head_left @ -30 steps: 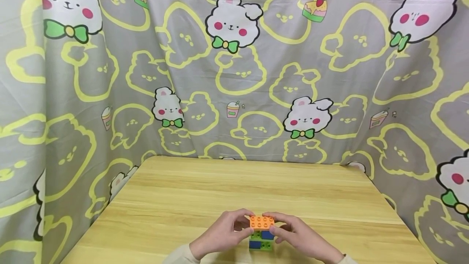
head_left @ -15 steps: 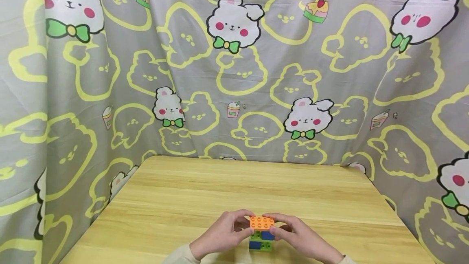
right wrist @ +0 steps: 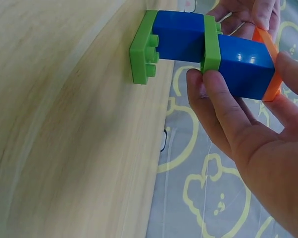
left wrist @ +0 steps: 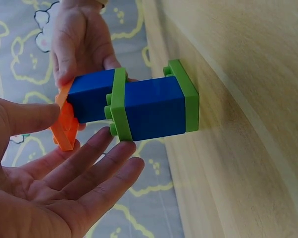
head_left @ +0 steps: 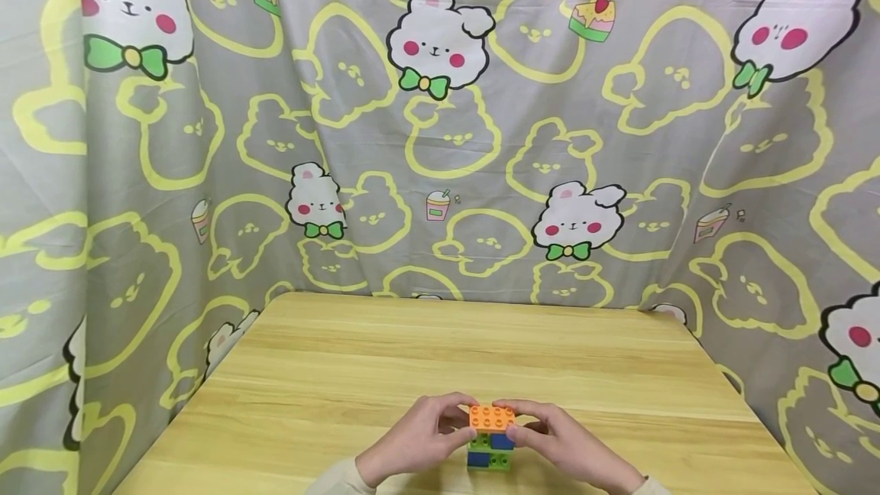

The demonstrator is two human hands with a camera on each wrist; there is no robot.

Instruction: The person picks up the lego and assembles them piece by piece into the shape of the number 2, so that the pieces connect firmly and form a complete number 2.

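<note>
A stack of toy building bricks stands upright on the wooden table point(head_left: 412, 334). Its base is a green plate point(left wrist: 191, 106), carrying a blue brick point(left wrist: 154, 106) toward the left side. A second green plate point(right wrist: 212, 44) lies over that, with another blue brick point(right wrist: 245, 67) toward the right. On top is an orange plate point(head_left: 491, 417) with studs up. My left hand point(head_left: 429, 434) pinches the orange plate's left end between thumb and index finger. My right hand point(head_left: 560, 438) pinches its right end likewise, with other fingertips at the middle green plate's edge.
A grey curtain point(head_left: 467, 136) printed with rabbits and yellow outlines hangs behind the table and along both sides. Pale sleeves point(head_left: 344, 477) cover both forearms near the bottom edge of the head view.
</note>
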